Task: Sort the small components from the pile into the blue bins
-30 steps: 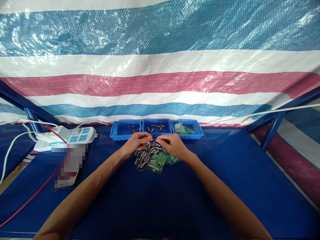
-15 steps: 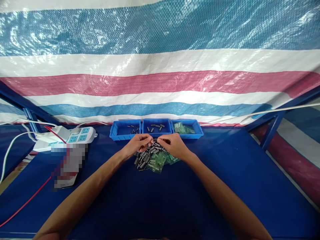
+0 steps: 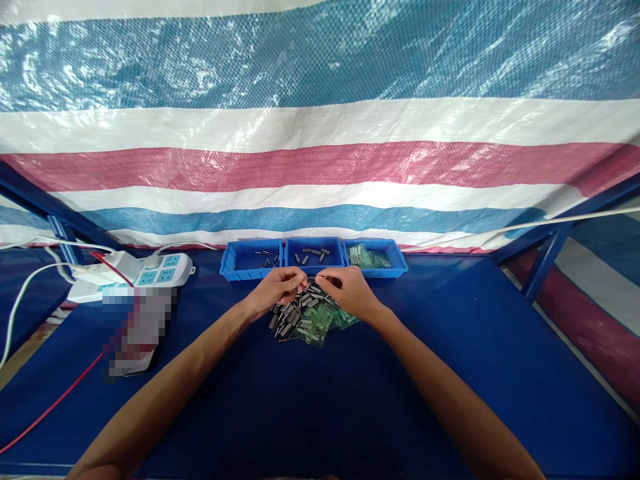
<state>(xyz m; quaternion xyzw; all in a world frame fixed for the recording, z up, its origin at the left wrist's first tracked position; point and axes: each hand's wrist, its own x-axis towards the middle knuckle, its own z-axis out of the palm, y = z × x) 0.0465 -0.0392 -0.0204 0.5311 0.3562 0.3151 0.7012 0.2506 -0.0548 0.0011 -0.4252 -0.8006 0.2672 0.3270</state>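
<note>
Above a heap on the blue table, my left hand (image 3: 277, 288) and my right hand (image 3: 350, 290) face each other, fingertips nearly meeting. Both are closed in a pinch. Whatever lies between the fingertips is too small to make out. Beneath them is a pile of dark grey cylindrical pieces and thin metal rods (image 3: 286, 321). Small clear-green plastic packets (image 3: 316, 325) lie at the pile's front and right, partly under my right hand.
Behind the hands stand three blue bins in a row: the left bin (image 3: 240, 274) holds thin rods, the middle bin (image 3: 295, 245) dark cylinders, the right bin (image 3: 393, 273) green packets. A white power strip (image 3: 183, 270) with cables and a blurred-out object (image 3: 145, 327) lie at left.
</note>
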